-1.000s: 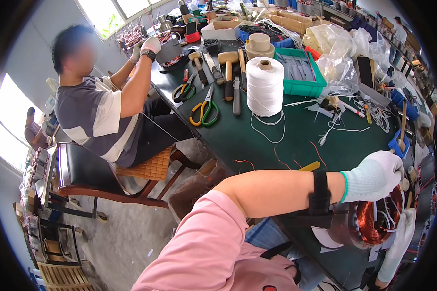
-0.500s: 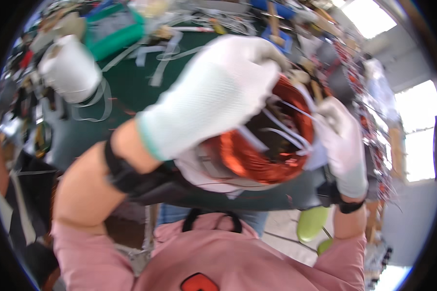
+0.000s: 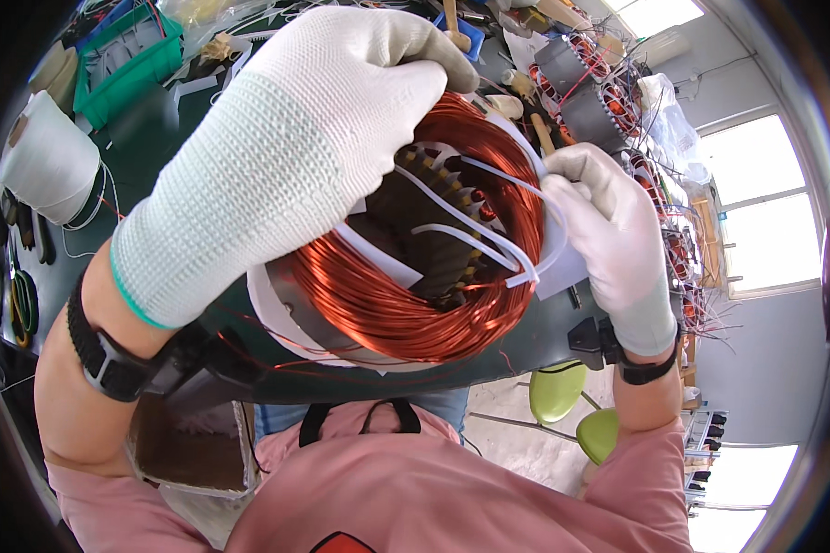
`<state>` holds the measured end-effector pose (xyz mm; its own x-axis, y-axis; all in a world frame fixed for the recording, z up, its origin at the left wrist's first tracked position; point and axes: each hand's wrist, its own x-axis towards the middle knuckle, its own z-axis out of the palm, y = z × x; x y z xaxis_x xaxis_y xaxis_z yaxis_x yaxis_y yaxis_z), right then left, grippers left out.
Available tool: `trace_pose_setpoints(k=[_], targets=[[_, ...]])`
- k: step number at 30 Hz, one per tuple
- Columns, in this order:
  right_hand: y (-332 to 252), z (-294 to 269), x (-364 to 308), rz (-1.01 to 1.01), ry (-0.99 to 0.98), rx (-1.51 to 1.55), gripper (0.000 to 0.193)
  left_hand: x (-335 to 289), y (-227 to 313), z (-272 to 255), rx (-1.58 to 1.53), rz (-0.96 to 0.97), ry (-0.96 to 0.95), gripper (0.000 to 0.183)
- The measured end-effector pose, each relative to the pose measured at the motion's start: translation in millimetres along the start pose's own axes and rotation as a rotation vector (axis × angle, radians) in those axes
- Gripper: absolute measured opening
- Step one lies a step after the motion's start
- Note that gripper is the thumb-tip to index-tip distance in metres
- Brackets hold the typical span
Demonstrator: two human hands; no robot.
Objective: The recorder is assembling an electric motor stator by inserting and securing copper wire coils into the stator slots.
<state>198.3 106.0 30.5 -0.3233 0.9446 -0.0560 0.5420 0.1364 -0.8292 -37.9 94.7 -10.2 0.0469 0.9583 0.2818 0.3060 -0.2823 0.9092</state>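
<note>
In front of me a motor stator [image 3: 290, 300] rests on the bench, its thick ring of copper winding [image 3: 415, 336] facing up. Lengths of white lacing cord [image 3: 461, 214] cross the bore and loop around the ring's right side. My right hand [image 3: 613, 217], in a white glove, pinches the cord just outside the ring's right edge. Over the far left part of the winding, my gloved left hand [image 3: 332, 101] has its fingers curled together; what lies between them is hidden. White insulating paper [image 3: 378, 256] sticks up inside the ring.
A spool of white cord [image 3: 51, 161] stands at the left, with scissors [image 3: 23, 300] nearer me. Beyond it is a green bin [image 3: 129, 69]. A wooden-handled tool [image 3: 541, 135] lies beyond my right hand. More stators [image 3: 604, 115] line the far right. Green stools [image 3: 558, 392] stand below the bench.
The view has shifted and sharpened, so the stator appears larger and further left. My right hand stays at the winding's right edge; my left hand remains closed above its far side.
</note>
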Motion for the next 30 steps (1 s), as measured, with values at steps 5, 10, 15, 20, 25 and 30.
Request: trace_pose_setpoints(k=[5,10,15,20,25,30], targets=[[9,-3,0,-0.091,0.033,-0.078,0.007,8,32,-22,0.047,-0.073,-0.211,0.030],[18,6,3,-0.173,0.047,0.086,0.006,7,50,-15,0.303,-0.096,-0.183,0.032],[11,7,1,-0.127,-0.018,0.068,0.005,13,59,-44,-0.373,-0.606,-0.334,0.032],[35,13,-11,-0.318,0.229,0.005,0.004,21,56,-41,-0.412,-0.568,-0.419,0.032],[19,7,3,-0.180,0.066,-0.005,0.003,19,57,-48,-0.394,-0.652,-0.405,0.032],[24,-3,-1,-0.101,0.091,-0.003,0.007,17,69,-21,-0.102,-0.621,-0.261,0.032]])
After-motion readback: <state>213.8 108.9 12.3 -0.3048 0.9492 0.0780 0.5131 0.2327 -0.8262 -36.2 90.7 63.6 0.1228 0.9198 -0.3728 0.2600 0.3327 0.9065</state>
